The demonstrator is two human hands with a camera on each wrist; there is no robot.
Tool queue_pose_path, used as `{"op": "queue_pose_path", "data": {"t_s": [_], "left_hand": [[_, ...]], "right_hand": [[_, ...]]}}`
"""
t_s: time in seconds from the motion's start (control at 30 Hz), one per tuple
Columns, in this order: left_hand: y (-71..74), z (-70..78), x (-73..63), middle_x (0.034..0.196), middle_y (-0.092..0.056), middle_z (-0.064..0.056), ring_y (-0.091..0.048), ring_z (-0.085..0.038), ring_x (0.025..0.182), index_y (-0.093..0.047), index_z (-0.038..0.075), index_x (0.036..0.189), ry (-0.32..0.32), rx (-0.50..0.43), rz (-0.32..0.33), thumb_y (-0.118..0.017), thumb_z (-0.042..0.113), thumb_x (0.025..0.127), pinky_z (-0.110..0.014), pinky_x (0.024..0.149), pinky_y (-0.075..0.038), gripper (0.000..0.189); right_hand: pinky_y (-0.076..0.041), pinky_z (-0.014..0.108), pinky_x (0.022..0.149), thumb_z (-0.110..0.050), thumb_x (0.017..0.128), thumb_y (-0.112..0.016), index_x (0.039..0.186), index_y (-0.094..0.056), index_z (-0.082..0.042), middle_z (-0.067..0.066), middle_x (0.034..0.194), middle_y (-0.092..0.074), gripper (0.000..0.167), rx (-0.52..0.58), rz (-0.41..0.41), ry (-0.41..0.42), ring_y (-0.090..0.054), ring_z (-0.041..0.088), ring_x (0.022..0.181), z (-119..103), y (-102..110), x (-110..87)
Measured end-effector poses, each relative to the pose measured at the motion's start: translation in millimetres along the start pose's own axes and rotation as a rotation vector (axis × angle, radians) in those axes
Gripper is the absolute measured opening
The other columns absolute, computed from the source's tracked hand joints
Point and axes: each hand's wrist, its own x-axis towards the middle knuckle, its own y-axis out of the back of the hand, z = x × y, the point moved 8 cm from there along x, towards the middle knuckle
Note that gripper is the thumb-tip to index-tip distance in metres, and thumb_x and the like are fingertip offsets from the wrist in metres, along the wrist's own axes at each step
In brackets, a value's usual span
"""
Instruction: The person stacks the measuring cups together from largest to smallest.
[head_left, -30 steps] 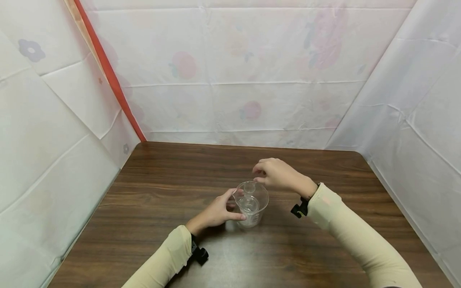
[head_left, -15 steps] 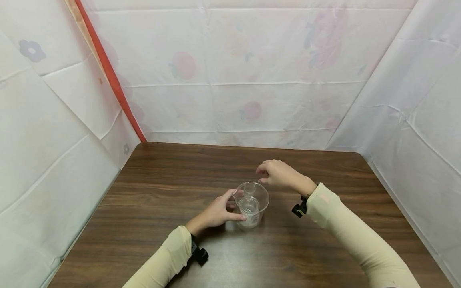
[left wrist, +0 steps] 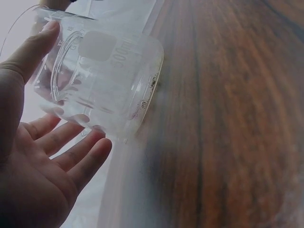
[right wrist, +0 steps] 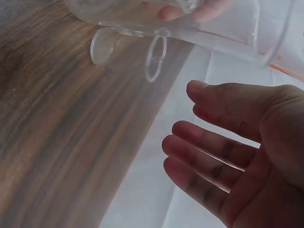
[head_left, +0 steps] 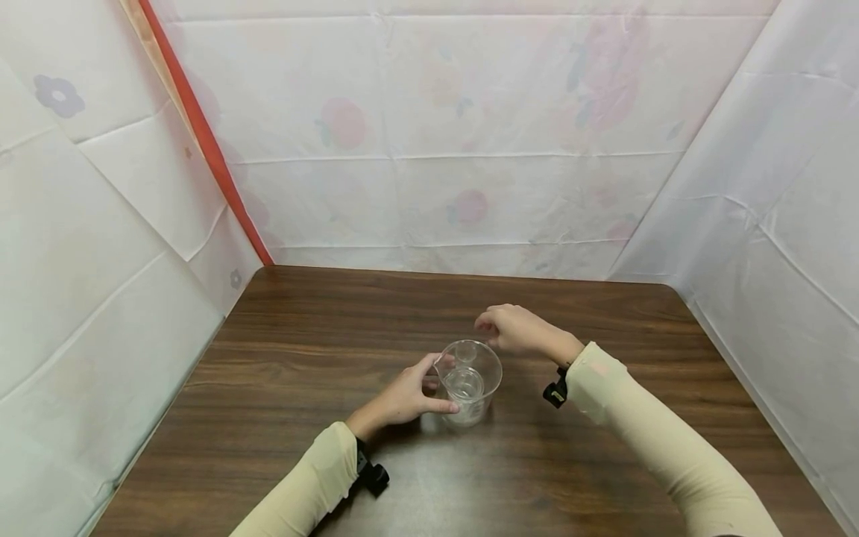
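A clear glass beaker [head_left: 479, 406] with a 500 ml marking stands on the brown table, spout toward the left. My left hand [head_left: 406, 395] grips its left side, thumb on the near wall and fingers reaching round the far one. Inside the beaker shows a round, clear glass-like rim [left wrist: 59, 66]. Just behind it stands a small clear vessel [right wrist: 104, 46] with a disc-like foot and a round rim. My right hand [head_left: 513, 328] hovers by the beaker's far right rim. In the right wrist view its fingers are loosely bent and apart, holding nothing, with the small vessel nearby.
The dark wood-grain table [head_left: 302, 321] runs back to a white patterned curtain [head_left: 416, 186]. More white sheeting hangs along the left and right sides. An orange-red strip [head_left: 208, 142] slants down to the back left table corner. Both wrists wear black camera straps.
My right hand has shifted slightly toward me, its fingertips drawing a little to the right, away from the beaker's far rim. The left hand and the beaker have stayed in place.
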Motion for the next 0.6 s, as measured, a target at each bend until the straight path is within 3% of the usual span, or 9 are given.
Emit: {"op": "queue_pose_path", "data": {"t_s": [0.23,0.43,0.6], "left_hand": [[0.6,0.3,-0.3,0.142,-0.052,-0.009,-0.056,-0.027,0.125,-0.042,0.007,0.141,0.002,-0.004,-0.003,-0.082,0.026,0.079,-0.041,0.101,-0.052,0.076],[0.7,-0.6,-0.4,0.143,-0.051,-0.008,-0.056,-0.026,0.126,-0.042,0.008,0.141,0.003,0.000,-0.003,-0.082,0.027,0.080,-0.041,0.101,-0.052,0.076],[0.2,-1.2,-0.6,0.143,-0.051,-0.008,-0.055,-0.026,0.126,-0.042,0.008,0.141,0.004,-0.007,-0.006,-0.082,0.027,0.080,-0.041,0.101,-0.052,0.076]], "right_hand": [[-0.055,0.038,0.083,-0.006,0.082,-0.073,0.118,-0.067,-0.007,0.009,0.112,-0.066,0.036,0.047,-0.043,-0.009,-0.064,0.025,0.099,4,-14,4.2],[-0.056,0.035,0.083,-0.019,0.085,-0.074,0.118,-0.067,-0.010,0.005,0.113,-0.065,0.035,0.135,-0.081,-0.012,-0.063,0.019,0.097,8,-27,7.9],[-0.055,0.035,0.080,-0.015,0.084,-0.075,0.122,-0.065,-0.010,0.006,0.115,-0.064,0.040,0.179,-0.107,-0.028,-0.062,0.018,0.096,9,-32,8.7]]}}
